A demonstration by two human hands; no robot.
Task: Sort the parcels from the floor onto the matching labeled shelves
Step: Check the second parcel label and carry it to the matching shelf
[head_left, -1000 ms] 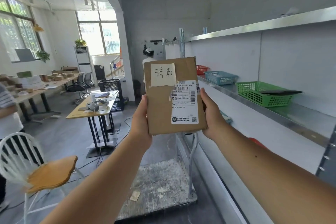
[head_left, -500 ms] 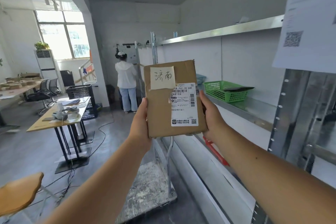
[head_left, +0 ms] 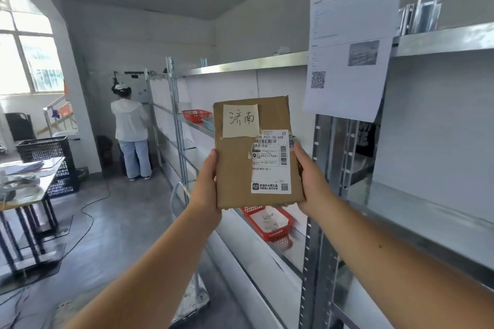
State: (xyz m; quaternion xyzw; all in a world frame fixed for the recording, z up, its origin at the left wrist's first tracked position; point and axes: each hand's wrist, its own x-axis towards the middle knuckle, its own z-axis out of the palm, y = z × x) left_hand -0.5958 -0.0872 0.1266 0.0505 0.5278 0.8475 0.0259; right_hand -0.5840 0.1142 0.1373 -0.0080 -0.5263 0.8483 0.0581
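Note:
A flat brown cardboard parcel (head_left: 238, 168) stands upright in front of me, held at chest height. It carries a pale handwritten note (head_left: 240, 120) at its top and a white shipping label (head_left: 271, 165) lower right. My left hand (head_left: 207, 189) grips its left edge and my right hand (head_left: 311, 181) grips its right edge. Behind and to the right of the parcel runs the metal shelving (head_left: 427, 211). A red basket (head_left: 268, 223) sits on a lower shelf just under the parcel. Another red basket (head_left: 196, 115) rests on a shelf farther back.
A printed sheet with a QR code (head_left: 347, 61) hangs on the shelf upright at right. A person in white (head_left: 131, 128) stands at the far end of the aisle. A table (head_left: 26, 189) and a black crate (head_left: 48, 157) are at left. A flat cart (head_left: 189, 299) lies low ahead.
My view has swung right and closer to the shelving, so the green basket is out of sight and a lower red basket shows. Both hands keep the same hold on the parcel.

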